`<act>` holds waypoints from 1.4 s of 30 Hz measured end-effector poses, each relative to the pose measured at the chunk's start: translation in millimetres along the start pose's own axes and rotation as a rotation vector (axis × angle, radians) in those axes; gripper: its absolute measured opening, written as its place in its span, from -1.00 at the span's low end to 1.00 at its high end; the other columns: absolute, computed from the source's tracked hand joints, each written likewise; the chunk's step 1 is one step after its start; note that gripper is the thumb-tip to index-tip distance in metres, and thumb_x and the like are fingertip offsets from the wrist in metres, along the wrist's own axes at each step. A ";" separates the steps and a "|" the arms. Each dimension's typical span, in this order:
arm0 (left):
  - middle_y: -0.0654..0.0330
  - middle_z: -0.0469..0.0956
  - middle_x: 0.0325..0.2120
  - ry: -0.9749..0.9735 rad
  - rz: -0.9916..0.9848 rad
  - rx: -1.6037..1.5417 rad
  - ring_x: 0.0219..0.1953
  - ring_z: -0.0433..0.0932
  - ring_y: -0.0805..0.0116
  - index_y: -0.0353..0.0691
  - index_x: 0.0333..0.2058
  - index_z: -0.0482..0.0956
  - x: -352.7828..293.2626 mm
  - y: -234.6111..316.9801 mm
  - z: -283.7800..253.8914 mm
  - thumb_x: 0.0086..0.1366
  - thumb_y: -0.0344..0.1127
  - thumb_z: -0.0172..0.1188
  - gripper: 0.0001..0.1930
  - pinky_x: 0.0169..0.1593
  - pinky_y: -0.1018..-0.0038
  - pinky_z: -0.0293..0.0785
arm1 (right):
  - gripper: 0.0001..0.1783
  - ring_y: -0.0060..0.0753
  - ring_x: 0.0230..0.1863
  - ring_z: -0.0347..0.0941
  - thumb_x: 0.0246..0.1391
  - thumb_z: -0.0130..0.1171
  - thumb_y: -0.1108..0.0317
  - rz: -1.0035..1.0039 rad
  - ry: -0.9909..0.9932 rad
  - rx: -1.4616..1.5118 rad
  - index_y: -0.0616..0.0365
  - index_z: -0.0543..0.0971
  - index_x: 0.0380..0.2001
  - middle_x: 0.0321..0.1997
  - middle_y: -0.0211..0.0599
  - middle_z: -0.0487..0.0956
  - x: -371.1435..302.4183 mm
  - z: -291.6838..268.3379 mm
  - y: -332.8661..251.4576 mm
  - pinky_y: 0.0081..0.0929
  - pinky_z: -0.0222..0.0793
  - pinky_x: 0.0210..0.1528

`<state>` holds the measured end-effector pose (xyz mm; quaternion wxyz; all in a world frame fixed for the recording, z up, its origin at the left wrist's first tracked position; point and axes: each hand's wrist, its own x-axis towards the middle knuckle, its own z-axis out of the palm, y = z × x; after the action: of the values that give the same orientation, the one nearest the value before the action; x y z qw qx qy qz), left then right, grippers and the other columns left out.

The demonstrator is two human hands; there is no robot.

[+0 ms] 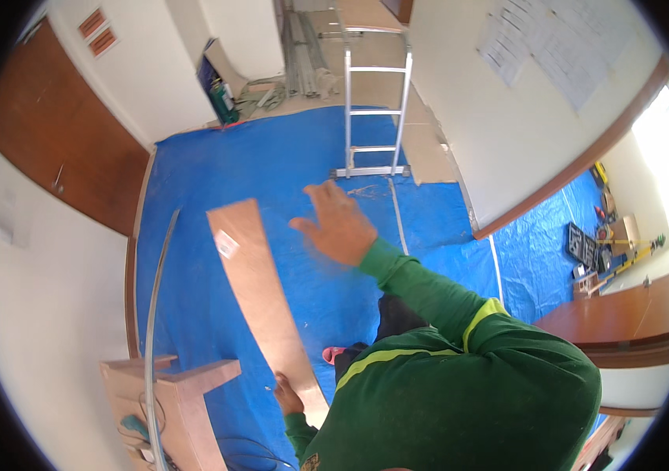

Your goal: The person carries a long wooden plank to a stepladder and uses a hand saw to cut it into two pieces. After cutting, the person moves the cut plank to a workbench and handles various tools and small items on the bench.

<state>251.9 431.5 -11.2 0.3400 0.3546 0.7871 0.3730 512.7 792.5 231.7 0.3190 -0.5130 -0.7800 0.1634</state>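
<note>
A long, pale brown wooden plank [268, 294] with a small white label [226, 244] near its far end slants up and away from my body. My left hand [287, 395] grips its near part by the left edge. Out to the right of the plank's far half, my right hand [340, 224] is raised with its fingers apart. It holds nothing and is slightly blurred. The plank's nearest end is hidden by my green sleeve and body.
Blue sheeting [217, 173] covers the floor. An aluminium ladder [378, 114] stands ahead. At left, a long metal strip [155, 306] rises beside a low wooden bench [193, 392] with cables. A brown door [67, 133] is far left; tools [582, 245] lie beyond the right doorway.
</note>
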 end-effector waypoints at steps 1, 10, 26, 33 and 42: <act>0.02 0.22 -0.44 0.000 0.000 0.015 -0.32 0.21 0.21 -0.50 -0.27 0.46 22.8 14.6 5.4 0.64 0.36 -0.23 -0.17 -0.21 0.08 0.30 | -0.35 0.30 0.25 0.47 0.39 0.24 -0.04 0.029 0.062 -0.033 0.26 0.41 0.26 0.19 0.21 0.49 -8.4 -10.1 33.8 0.17 0.43 0.24; -0.03 0.60 0.22 -0.058 0.085 0.001 0.27 0.51 0.25 -0.50 0.37 0.45 219.1 212.3 133.4 0.59 0.48 -0.26 -0.01 0.34 0.33 0.39 | -0.33 0.48 0.13 0.53 0.36 0.26 -0.06 0.487 0.042 -0.033 0.29 0.38 0.22 0.21 0.25 0.48 -100.2 -134.0 281.0 0.24 0.51 0.12; -0.36 0.45 0.35 -0.203 0.282 0.104 0.48 0.36 -0.11 -0.60 0.36 0.41 459.2 570.8 512.2 0.44 0.68 -0.34 0.22 0.50 0.22 0.21 | -0.25 0.44 0.23 0.50 0.37 0.29 -0.04 0.780 0.071 -0.017 0.39 0.38 0.31 0.28 0.36 0.48 -163.5 -258.4 509.1 0.18 0.51 0.19; -0.36 0.43 0.37 -0.262 0.263 0.159 0.49 0.35 -0.08 -0.60 0.36 0.41 615.4 612.4 659.8 0.44 0.69 -0.38 0.23 0.51 0.20 0.19 | -0.25 0.51 0.19 0.52 0.36 0.28 -0.12 0.867 0.057 -0.111 0.35 0.41 0.26 0.25 0.40 0.47 -145.7 -256.6 596.7 0.22 0.54 0.14; -0.46 0.40 0.35 -0.374 0.068 0.312 0.49 0.31 -0.27 -0.58 0.32 0.46 736.2 608.4 750.1 0.53 0.56 -0.36 0.11 0.51 0.11 0.23 | -0.15 0.47 0.33 0.47 0.31 0.31 -0.18 1.338 -0.176 -0.119 0.40 0.42 0.29 0.34 0.47 0.45 -98.0 -305.7 689.4 0.17 0.48 0.30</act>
<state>656.3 1575.0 -74.4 0.4083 0.4920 0.7462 0.1858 1222.4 971.4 25.2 0.0556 -0.8868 -0.3251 0.3238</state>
